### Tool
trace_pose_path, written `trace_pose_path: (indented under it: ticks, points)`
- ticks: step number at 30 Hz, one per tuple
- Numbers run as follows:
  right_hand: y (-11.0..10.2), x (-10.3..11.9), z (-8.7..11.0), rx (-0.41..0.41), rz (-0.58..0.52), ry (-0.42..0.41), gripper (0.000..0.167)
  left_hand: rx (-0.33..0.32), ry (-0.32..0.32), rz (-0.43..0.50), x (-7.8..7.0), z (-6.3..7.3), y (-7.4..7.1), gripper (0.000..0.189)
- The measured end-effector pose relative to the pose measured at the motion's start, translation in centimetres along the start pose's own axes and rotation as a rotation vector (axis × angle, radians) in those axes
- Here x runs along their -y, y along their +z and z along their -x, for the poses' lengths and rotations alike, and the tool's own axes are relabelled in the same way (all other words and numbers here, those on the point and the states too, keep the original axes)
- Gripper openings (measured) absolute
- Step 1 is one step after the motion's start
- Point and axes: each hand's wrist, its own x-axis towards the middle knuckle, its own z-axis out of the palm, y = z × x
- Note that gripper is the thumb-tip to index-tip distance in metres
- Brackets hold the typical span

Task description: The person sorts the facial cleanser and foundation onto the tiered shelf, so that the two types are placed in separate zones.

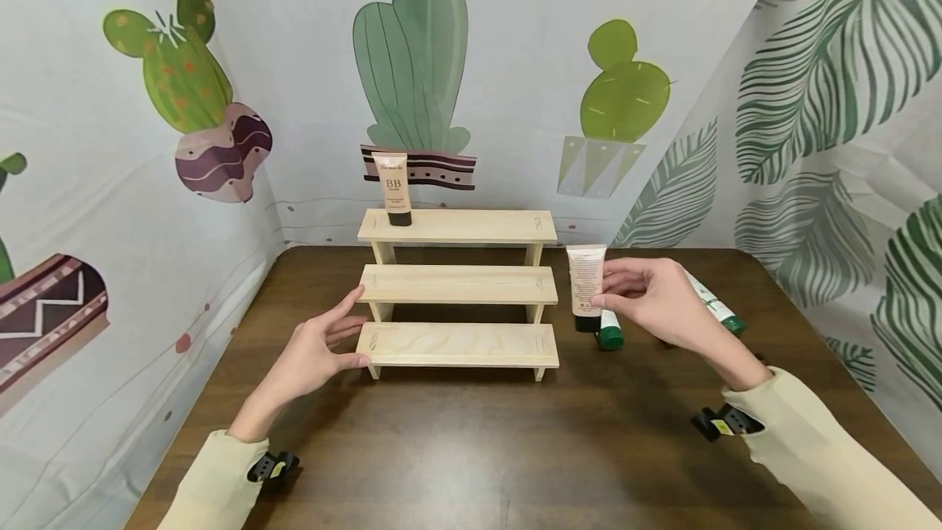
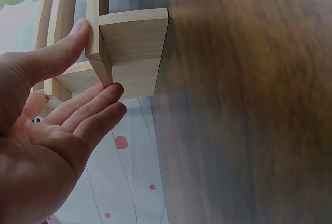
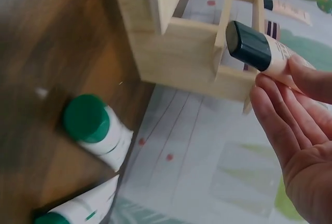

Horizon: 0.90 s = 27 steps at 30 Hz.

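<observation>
Counting one left hand (image 1: 307, 357) plus one right hand (image 1: 653, 293), making two! Getting just one wooden stand (image 1: 459, 343), with three tiers (image 1: 459, 285) from near to far. Tallying two black-capped beige tubes (image 1: 585, 280), one left and far, one right! Adding two green-capped white tubes (image 1: 610, 335), both right. Noting two black wrist devices (image 1: 269, 467), four cactus prints (image 1: 419, 56), two left, two far, and, underneath, just one brown table (image 1: 441, 448)!

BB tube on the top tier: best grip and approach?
Probably the BB tube at mid-body, pinched across its left and right edges, coming from the front. It stands upright on its black cap near the top tier's left end, printed face forward and unobstructed.
</observation>
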Motion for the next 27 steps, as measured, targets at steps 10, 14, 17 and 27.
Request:
trace_pose_path:
  ticks: [10,14,17,27]
  points:
    - [1.6,4.0,-4.5,-0.021,-0.052,-0.056,0.031,-0.008,-0.002,0.0,0.0,-0.1,-0.1,0.111]
    - [2.2,5.1,-6.4,-0.033,-0.091,-0.1,0.029,-0.003,-0.01,0.004,0.1,0.0,0.1,0.111]
    - [2.7,5.7,-7.7,-0.05,-0.111,-0.127,0.029,-0.005,-0.013,0.007,0.1,0.0,0.2,0.111]
    - [4.8,6.8,-11.7,-0.092,-0.136,-0.137,0.033,-0.006,-0.018,0.006,0.1,-0.1,0.0,0.111]
